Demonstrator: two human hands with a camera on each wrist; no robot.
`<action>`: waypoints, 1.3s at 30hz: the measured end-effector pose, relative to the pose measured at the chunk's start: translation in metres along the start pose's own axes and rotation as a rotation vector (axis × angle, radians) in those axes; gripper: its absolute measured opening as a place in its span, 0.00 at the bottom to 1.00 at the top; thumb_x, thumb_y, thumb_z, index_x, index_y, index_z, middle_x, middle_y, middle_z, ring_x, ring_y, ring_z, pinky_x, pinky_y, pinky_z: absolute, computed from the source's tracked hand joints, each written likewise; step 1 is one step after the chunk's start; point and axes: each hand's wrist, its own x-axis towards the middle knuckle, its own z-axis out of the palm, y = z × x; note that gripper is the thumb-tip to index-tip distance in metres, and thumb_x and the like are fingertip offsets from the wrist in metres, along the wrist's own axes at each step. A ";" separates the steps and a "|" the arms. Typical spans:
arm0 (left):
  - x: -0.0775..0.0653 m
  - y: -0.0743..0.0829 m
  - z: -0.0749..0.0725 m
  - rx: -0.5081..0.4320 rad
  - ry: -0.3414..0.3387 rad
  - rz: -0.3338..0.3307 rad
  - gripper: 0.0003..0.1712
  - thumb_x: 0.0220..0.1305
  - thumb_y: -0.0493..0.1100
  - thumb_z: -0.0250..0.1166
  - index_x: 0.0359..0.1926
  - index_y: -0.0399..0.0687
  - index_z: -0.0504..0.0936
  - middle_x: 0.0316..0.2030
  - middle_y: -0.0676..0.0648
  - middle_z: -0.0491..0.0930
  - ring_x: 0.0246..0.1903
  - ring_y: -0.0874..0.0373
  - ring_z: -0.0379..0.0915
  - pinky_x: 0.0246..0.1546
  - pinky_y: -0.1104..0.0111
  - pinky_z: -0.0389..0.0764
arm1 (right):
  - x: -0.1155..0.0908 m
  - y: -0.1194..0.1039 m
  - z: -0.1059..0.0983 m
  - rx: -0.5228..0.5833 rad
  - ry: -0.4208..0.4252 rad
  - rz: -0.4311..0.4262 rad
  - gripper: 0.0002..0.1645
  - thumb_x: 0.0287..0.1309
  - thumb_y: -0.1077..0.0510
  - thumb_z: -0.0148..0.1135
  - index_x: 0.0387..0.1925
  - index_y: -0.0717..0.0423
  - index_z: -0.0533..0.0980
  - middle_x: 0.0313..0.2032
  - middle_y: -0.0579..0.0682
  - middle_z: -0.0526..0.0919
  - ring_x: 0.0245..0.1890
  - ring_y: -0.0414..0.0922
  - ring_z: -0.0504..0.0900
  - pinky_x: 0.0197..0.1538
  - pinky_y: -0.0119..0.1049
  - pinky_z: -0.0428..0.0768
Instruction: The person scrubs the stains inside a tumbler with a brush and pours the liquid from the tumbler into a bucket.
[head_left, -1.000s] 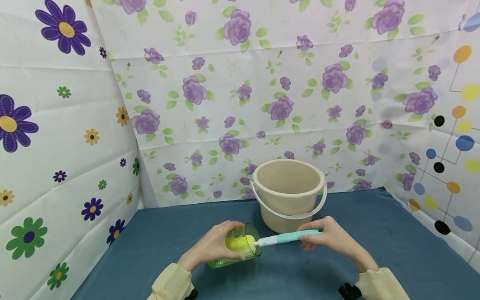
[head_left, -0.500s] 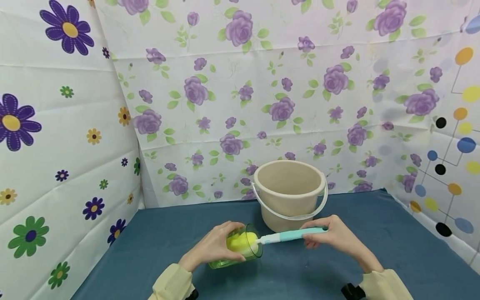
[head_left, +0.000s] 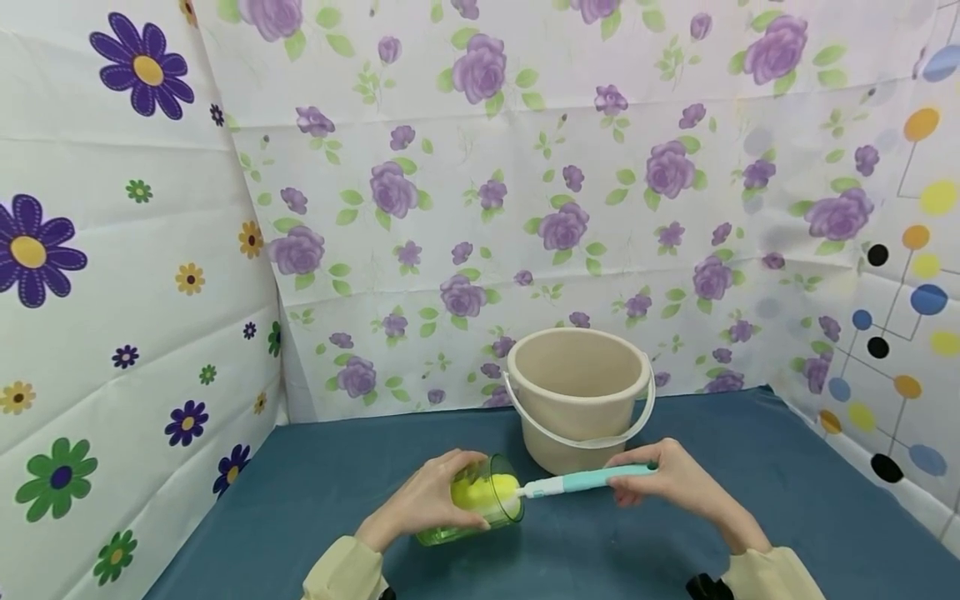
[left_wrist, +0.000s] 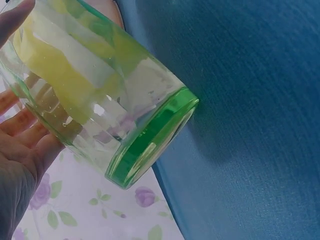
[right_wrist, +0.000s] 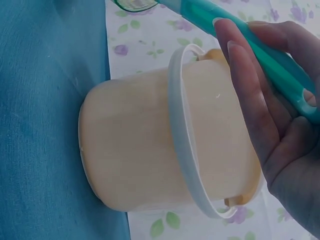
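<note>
1. Gripping a clear green cup (left_wrist: 107, 95), the left hand (head_left: 431, 498) has its fingers curved round the wall, spread to the cup's width, with the thumb on the near side. The cup is tipped well over, its mouth toward the right hand (head_left: 667, 482) and its thick green base at the other end. Whether it touches the surface cannot be told.
2. The brush (head_left: 573, 482) has its yellow-and-white sponge head (head_left: 487, 492) inside the cup; its white neck passes out through the mouth to a turquoise grip.
3. The right hand holds the brush near the far end of that grip, its fingers and thumb closed on it in a pinch.
4. A beige bucket (head_left: 555, 423) stands upright just behind the brush, its white handle (head_left: 596, 443) hanging down across the front.
5. The surface (head_left: 337, 475) is covered in blue cloth. Around it hang 3 patterned sheets: purple roses (head_left: 412, 283) at the back, daisies (head_left: 135, 258) on the left, linked dots (head_left: 900, 333) on the right.
</note>
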 end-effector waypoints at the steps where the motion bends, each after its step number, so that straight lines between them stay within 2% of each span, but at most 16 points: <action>1: -0.001 0.000 0.001 -0.002 0.002 -0.002 0.43 0.41 0.66 0.68 0.58 0.54 0.69 0.47 0.56 0.71 0.45 0.60 0.68 0.41 0.62 0.72 | 0.000 0.000 0.001 0.003 -0.005 -0.003 0.12 0.57 0.67 0.58 0.41 0.72 0.77 0.24 0.59 0.81 0.22 0.58 0.79 0.25 0.48 0.77; 12: -0.002 -0.001 0.000 -0.016 0.015 0.019 0.43 0.42 0.65 0.69 0.58 0.52 0.69 0.46 0.56 0.71 0.44 0.61 0.68 0.41 0.64 0.72 | -0.001 -0.009 0.006 0.033 -0.013 -0.039 0.11 0.56 0.69 0.57 0.41 0.74 0.76 0.25 0.61 0.81 0.22 0.54 0.80 0.24 0.49 0.77; 16: -0.003 -0.001 -0.001 -0.017 0.022 0.017 0.43 0.42 0.64 0.69 0.58 0.52 0.69 0.47 0.55 0.71 0.44 0.61 0.68 0.41 0.64 0.72 | 0.001 -0.001 0.006 0.046 0.003 -0.038 0.12 0.56 0.69 0.57 0.41 0.74 0.76 0.27 0.63 0.80 0.24 0.57 0.80 0.25 0.49 0.77; 24: -0.003 -0.002 -0.002 -0.025 0.015 0.013 0.43 0.42 0.65 0.68 0.58 0.52 0.69 0.49 0.54 0.71 0.45 0.60 0.68 0.42 0.64 0.72 | 0.001 0.022 0.002 0.041 0.021 0.016 0.14 0.57 0.65 0.58 0.44 0.72 0.76 0.28 0.62 0.81 0.25 0.55 0.81 0.28 0.47 0.78; 39: -0.005 -0.005 -0.002 -0.045 0.018 0.021 0.43 0.43 0.66 0.68 0.59 0.52 0.69 0.46 0.56 0.71 0.44 0.61 0.68 0.41 0.64 0.72 | 0.001 0.020 0.001 -0.007 -0.010 0.016 0.12 0.57 0.64 0.58 0.42 0.68 0.78 0.25 0.56 0.82 0.22 0.55 0.80 0.24 0.48 0.77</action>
